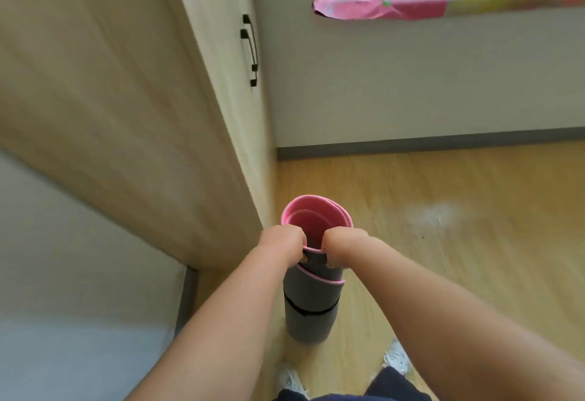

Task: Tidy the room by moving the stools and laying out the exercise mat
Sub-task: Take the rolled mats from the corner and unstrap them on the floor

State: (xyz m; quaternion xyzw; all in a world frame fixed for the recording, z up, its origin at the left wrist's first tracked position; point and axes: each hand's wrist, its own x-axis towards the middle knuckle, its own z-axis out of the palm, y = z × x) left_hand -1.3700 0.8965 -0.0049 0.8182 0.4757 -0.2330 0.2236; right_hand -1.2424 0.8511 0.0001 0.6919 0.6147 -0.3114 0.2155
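Note:
A rolled exercise mat (311, 302), grey outside and pink inside, stands upright on the wooden floor beside the wardrobe corner. A black strap circles its lower part. My left hand (281, 242) grips the near left of its top rim, fingers curled over the edge. My right hand (343, 247) grips the near right of the same rim. The two hands sit close together. No stool is in view.
A tall light-wood wardrobe (126, 100) with black handles (251, 49) fills the left. A white wall with grey skirting (411, 142) runs behind. A window ledge with pink cloth (364, 4) is at top right. Wooden floor (459, 210) spreads to the right. My feet (395, 359) are below.

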